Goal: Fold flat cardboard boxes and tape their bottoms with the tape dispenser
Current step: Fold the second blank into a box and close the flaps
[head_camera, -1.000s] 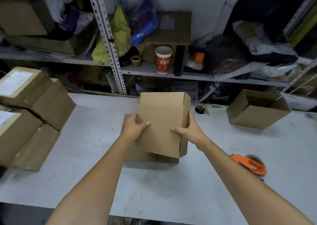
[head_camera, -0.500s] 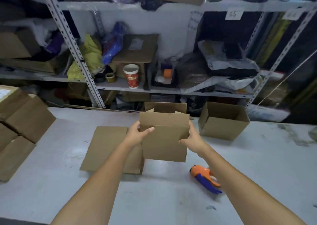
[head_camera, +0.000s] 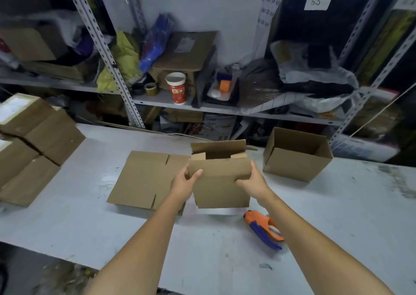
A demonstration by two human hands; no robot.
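- The left hand (head_camera: 185, 183) and right hand (head_camera: 253, 182) each grip a side edge of the box (head_camera: 221, 182). Each thumb is curled onto the near face, and the other fingers are hidden behind. The box hangs between the hands, above the table (head_camera: 337, 216), with its top flaps open.
- The grip is on the thin walls only, so I judge that a hard squeeze could bow them or fold the box flat again.
- The bottom flaps are out of sight. If they are not tucked square, the tape seam would likely run crooked or gape.
- The dispenser (head_camera: 264, 228) lies just below the right wrist. The box could land on it when lowered, or the forearm could knock it away.
- The flat stack (head_camera: 144, 177) sits under the left wrist and beside the left hand, where a sweep of that arm could push it askew.
- An open box (head_camera: 295, 157) stands beyond the right hand, with room enough between.
- A paper tag (head_camera: 316, 2) high above the right hand reads "55", though the first digit is doubtful.
- The red cup (head_camera: 177, 87), far beyond the left hand, carries print too small to read.
- White labels on the sealed boxes (head_camera: 33, 123), well left of the left hand, are illegible.
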